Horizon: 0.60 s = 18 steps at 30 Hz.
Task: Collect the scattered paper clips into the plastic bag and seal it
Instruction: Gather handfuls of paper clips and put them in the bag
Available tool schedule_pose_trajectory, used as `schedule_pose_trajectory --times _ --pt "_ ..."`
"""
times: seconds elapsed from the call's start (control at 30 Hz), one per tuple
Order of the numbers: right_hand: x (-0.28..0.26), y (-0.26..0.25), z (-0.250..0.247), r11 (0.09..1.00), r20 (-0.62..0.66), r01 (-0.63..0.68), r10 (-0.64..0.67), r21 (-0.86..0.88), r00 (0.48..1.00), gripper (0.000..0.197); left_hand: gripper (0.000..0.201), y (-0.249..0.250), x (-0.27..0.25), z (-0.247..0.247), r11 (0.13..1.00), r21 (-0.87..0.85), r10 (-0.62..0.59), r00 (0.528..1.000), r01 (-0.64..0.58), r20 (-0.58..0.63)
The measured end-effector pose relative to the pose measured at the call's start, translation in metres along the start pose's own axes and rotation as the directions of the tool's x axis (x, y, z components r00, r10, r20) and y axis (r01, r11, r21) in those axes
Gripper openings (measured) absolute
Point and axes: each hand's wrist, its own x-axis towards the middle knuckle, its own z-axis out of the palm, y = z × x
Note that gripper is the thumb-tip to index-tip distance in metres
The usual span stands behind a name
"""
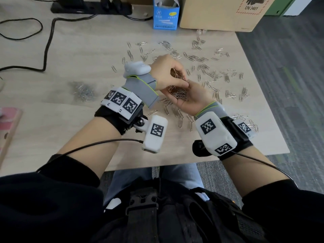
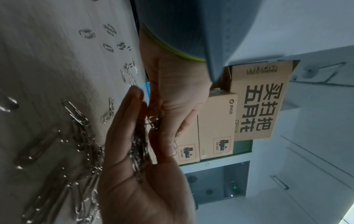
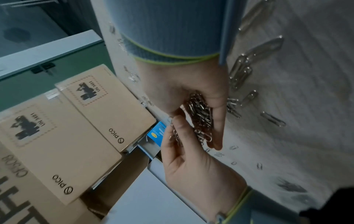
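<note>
While most of the paper clips (image 1: 201, 67) lie scattered flat across the bench (image 1: 78, 55), a loose heap of clips (image 1: 178, 93) sits in the cupped right hand (image 1: 191, 99), palm up, its fingers gently curled to cradle them. The left hand (image 1: 166, 72) hovers just above it, fingers (image 2: 164, 121) bent and pinching a further tangle of clips over that palm. These are light, stiff, slick wire pieces that hook into one another and spill easily, so I judge a scooping, cupped hold safer than picking singly. A separate grey mound of clips (image 1: 84, 92) lies well apart to the left; whether it sits inside the plastic bag I cannot tell. Behind, an open blue carton (image 1: 165, 16) stands beside a cardboard box (image 1: 219, 14); its contents are unclear.
</note>
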Motion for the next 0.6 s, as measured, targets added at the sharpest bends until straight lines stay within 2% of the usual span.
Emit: schedule_pose_trajectory --times 0.17,0.4,0.5,0.6 --pt "0.01 0.0 0.002 0.998 0.023 -0.045 0.044 0.034 0.999 0.034 0.017 -0.008 0.001 0.0 0.998 0.013 0.059 0.998 -0.06 0.021" --pt "0.023 -0.001 0.007 1.0 0.015 -0.018 0.018 0.018 1.0 0.032 0.022 -0.009 -0.003 -0.009 0.997 -0.073 0.035 0.999 -0.034 0.023" --pt "0.024 0.002 0.011 0.997 0.022 -0.034 0.033 0.073 0.999 0.027 0.019 -0.011 -0.007 -0.015 0.994 -0.102 0.024 0.998 -0.03 -0.064" --pt "0.027 0.002 0.014 0.986 0.001 -0.052 0.053 0.158 0.999 0.033 0.016 -0.019 -0.011 -0.024 0.995 -0.089 0.016 0.979 -0.035 -0.203"
